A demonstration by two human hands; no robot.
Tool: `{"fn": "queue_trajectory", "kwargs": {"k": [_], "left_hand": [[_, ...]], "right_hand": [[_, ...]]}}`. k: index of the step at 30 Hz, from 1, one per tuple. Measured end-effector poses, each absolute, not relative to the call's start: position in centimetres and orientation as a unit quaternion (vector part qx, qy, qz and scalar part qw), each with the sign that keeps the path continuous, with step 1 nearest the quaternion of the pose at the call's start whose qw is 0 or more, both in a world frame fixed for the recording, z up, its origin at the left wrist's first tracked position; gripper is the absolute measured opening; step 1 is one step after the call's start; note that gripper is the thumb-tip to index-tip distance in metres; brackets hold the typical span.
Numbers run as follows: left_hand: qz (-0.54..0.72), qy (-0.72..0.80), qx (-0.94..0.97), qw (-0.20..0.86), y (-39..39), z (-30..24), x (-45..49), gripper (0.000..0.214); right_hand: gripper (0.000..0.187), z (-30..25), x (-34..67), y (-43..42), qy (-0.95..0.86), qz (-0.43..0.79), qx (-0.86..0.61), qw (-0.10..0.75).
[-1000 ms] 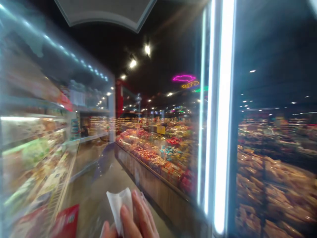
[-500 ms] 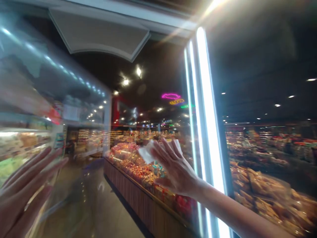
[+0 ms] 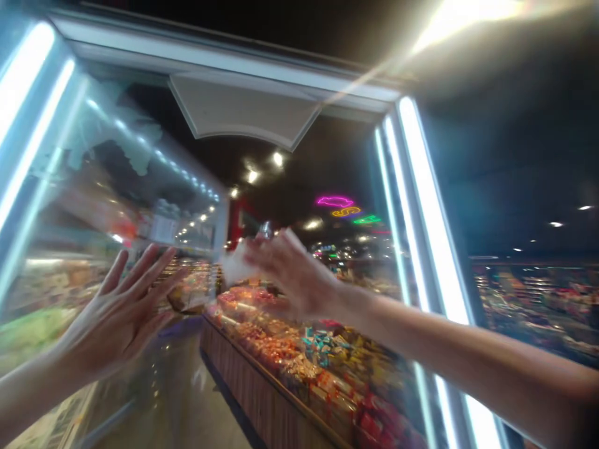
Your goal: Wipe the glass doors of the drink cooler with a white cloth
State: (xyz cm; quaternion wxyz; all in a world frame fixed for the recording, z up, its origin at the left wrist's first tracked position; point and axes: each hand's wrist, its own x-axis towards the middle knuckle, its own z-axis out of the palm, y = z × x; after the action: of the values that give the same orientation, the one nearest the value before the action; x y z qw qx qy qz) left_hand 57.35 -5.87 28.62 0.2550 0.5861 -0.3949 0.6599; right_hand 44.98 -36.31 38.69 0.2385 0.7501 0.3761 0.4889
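My right hand reaches in from the right with its fingers stretched out, blurred by motion. Under its palm and fingertips is a crumpled white cloth; whether it is fabric or paper I cannot tell. The hand holds it out flat in front of a see-through pane framed by bright light strips. Contact with the pane is hard to judge. On the left, my left hand is raised with its fingers spread and nothing in it. The two hands are apart, with the left one lower.
Bright light strips stand at the right, and more light strips slant at the left. A pale panel hangs at the top. Beyond are a wood-sided bin heaped with colourful packets, a shiny floor and neon signs.
My right hand has swept left and slightly up with the white cloth. My left hand has moved right and its fingers have spread. The view has turned left, bringing the left light strips in.
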Motion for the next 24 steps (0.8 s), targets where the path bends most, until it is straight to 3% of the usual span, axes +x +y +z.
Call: {"fn": "queue_trajectory", "kwargs": {"k": [3,6,8,12,14,17,19,22,24], "left_hand": [[0.663,-0.409,0.608,0.151,-4.4,30.9,60.1,0.046],[0.676,-0.393,0.604,0.154,-3.0,31.5,60.8,0.048],[0.680,-0.382,0.605,0.163,-2.4,31.7,60.7,0.047],[0.691,-0.355,0.606,0.172,-1.9,32.1,60.6,0.047],[0.686,-0.349,0.614,0.175,-1.9,32.1,60.8,0.047],[0.686,-0.342,0.621,0.164,-2.0,31.8,61.1,0.051],[0.698,-0.336,0.614,0.149,-2.1,31.6,61.2,0.055],[0.715,-0.328,0.602,0.136,-2.2,31.4,61.1,0.061],[0.718,-0.322,0.601,0.140,-2.0,31.4,60.9,0.064]], "right_hand": [[0.083,42.6,46.3,-34.5,0.206,0.586,0.747,0.237],[0.101,41.3,47.6,-32.2,0.283,0.502,0.739,0.350],[0.103,40.5,48.3,-31.1,0.345,0.441,0.725,0.400],[0.089,42.7,49.1,-30.0,0.234,0.548,0.743,0.304],[0.090,42.6,49.4,-29.3,0.220,0.570,0.740,0.281],[0.097,40.5,49.8,-27.9,0.332,0.469,0.729,0.373],[0.093,40.8,50.2,-27.2,0.356,0.437,0.723,0.399],[0.083,44.9,51.2,-26.2,0.245,0.549,0.740,0.303],[0.087,46.8,52.0,-25.0,0.175,0.601,0.738,0.252]]}}
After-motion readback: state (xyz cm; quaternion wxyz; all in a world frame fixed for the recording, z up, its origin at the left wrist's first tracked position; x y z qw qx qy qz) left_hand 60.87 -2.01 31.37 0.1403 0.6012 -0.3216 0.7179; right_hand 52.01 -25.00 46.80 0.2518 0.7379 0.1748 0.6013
